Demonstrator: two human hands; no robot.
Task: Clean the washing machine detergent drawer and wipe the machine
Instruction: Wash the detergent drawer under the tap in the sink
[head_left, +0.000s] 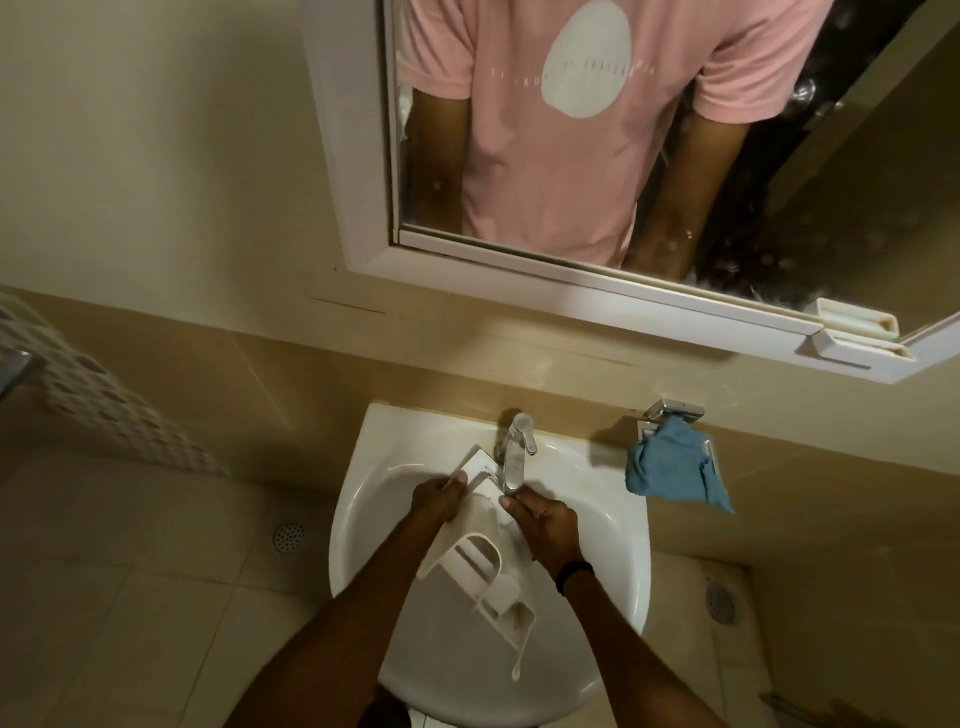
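Counts of items in view. Hands: 2, namely 1 left hand (441, 501) and 1 right hand (545, 525). Detergent drawer (478, 561): 1; its compartments cannot be counted with certainty. Sink (597, 499): 1, fitted with 1 faucet (515, 454). Blue cloth (670, 470): 1. Chrome wall holder (674, 410): 1. Mirror (857, 182): 1, reflecting 1 person in 1 pink shirt. Floor drains: 2, with 1 drain (289, 537) left of the sink and 1 drain (721, 603) right of it. Wristband (574, 574): 1.
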